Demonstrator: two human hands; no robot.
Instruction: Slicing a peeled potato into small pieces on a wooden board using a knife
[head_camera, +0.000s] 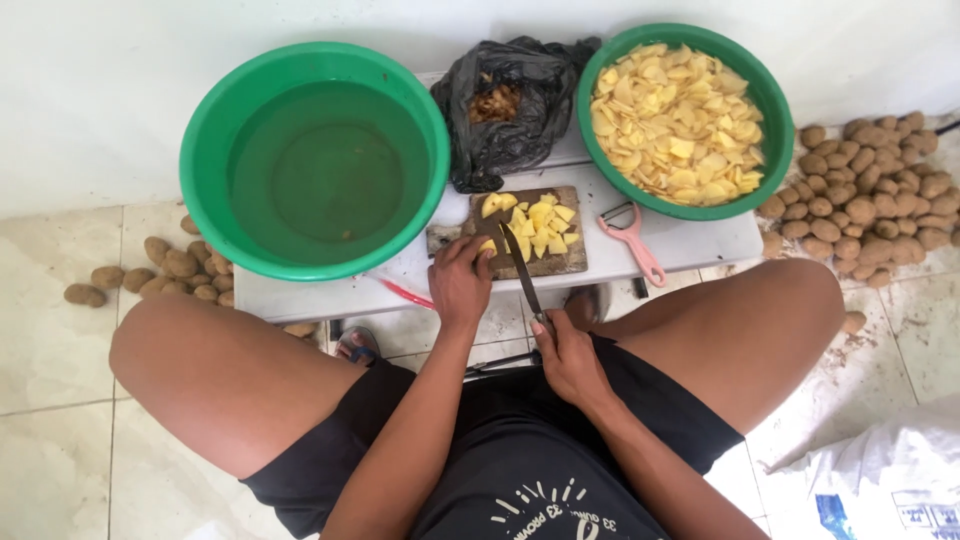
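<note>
Cutting potato slices on board.
Left hand pinches pale-yellow potato at cutting board front-left edge; right hand clenched around knife.

One camera gave the only view. It sat on the person's head and looked steeply down and forward over the lap at a low white table, close enough that the table filled the middle of the frame. The knees spread on either side of the table, below it in the picture; beyond the table, the view ended at a white wall. Tiled floor showed left and right of the table. No second view shared the scene.
</note>
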